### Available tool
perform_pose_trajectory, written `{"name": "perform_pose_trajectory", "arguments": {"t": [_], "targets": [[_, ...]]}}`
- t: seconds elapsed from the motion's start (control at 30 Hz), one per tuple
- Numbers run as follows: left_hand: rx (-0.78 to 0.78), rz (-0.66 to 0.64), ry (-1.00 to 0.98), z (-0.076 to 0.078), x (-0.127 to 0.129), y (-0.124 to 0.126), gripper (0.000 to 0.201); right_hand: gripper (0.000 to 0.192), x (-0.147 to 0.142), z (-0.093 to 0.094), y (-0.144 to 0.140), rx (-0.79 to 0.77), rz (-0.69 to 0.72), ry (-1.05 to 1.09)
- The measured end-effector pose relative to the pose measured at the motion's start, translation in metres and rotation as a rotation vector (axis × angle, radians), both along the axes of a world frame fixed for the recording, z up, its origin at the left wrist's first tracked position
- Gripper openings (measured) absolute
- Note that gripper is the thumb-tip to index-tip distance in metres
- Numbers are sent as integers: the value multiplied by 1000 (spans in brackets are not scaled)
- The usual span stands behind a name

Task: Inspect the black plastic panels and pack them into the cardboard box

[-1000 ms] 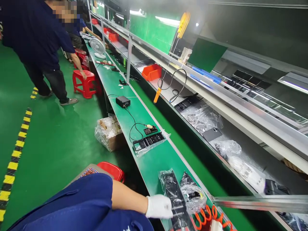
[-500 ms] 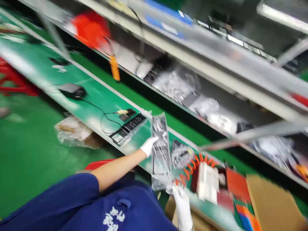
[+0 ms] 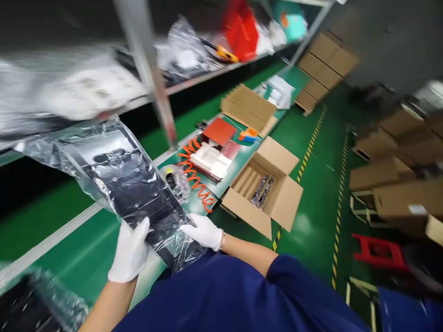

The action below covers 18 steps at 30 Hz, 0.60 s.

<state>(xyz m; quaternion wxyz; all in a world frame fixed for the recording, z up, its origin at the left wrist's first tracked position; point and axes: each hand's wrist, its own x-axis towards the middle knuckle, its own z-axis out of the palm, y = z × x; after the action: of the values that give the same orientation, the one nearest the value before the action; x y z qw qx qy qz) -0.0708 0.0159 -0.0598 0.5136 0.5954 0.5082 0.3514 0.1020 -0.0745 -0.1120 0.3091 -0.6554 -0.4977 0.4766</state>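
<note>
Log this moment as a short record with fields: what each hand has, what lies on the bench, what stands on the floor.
left hand: gloved left hand grips the near end of the bagged black part
right hand: gloved right hand holds the same bag at its lower right edge
bench: green bench carries an orange coiled hose, a white tray and a red sheet
floor: open cardboard box with dividers beside the bench; red stool to the right
sharpness: shelf above is motion-blurred

Bright, even overhead light fills the scene, glare glinting off the clear plastic bag (image 3: 117,180) and the glossy green floor (image 3: 311,184), while motion blur smears the shelf (image 3: 86,87) and the stretched frame edges.
</note>
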Motion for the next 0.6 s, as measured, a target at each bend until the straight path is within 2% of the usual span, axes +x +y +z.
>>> {"name": "perform_pose_trajectory", "arguments": {"t": [0.07,0.13,0.2,0.27,0.33,0.43,0.5,0.6], "targets": [[-122,-226,20,-3,29,-9,59,31,13,-8,-16,69,-228,40],[-240,-475,124,-12,58,-25,71,36,31,-11,-35,163,-464,124],[-315,-705,175,-24,84,-41,67,39,50,-13,-51,229,-683,210],[-364,-847,132,-34,109,-54,62,38,70,-16,-63,259,-852,319],[-398,-934,112,-39,133,-63,60,36,91,-20,-71,287,-969,484],[-384,-1088,187,-42,166,-71,50,35,127,-31,-81,274,-1092,735],[-278,-1189,311,-43,186,-75,44,37,151,-43,-87,199,-1150,835],[-89,-1327,620,-48,214,-78,48,40,188,-67,-94,107,-1196,884]]}}
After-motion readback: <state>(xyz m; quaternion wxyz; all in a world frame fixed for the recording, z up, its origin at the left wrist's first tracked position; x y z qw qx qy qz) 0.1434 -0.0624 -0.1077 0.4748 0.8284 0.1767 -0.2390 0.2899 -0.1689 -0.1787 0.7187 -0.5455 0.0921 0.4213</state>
